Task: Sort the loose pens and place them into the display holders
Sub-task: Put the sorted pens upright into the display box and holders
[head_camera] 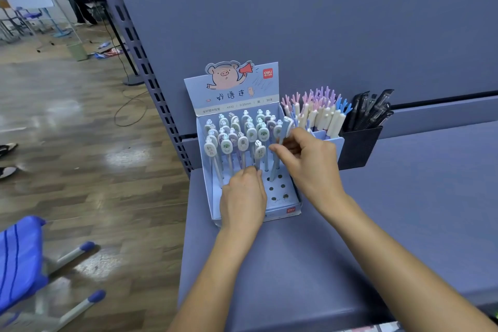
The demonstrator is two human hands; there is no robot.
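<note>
A light blue cardboard display box (292,209) with a pig picture stands on the blue shelf. Several pens with oval white tops (226,145) stand in its holes. My right hand (307,162) pinches a light blue pen (277,162) near its top, the pen's tip at a hole on the box's right side. My left hand (242,202) rests over the front of the box, fingers curled at the pen shafts; what it holds is hidden. Several holes (279,191) at the front right stand bare.
Behind the box, a blue holder with antler-topped pens (318,110) and a black holder of black pens (361,143) stand against the shelf's back wall. A blue chair (21,259) is at the lower left on the wooden floor. A person stands far back left.
</note>
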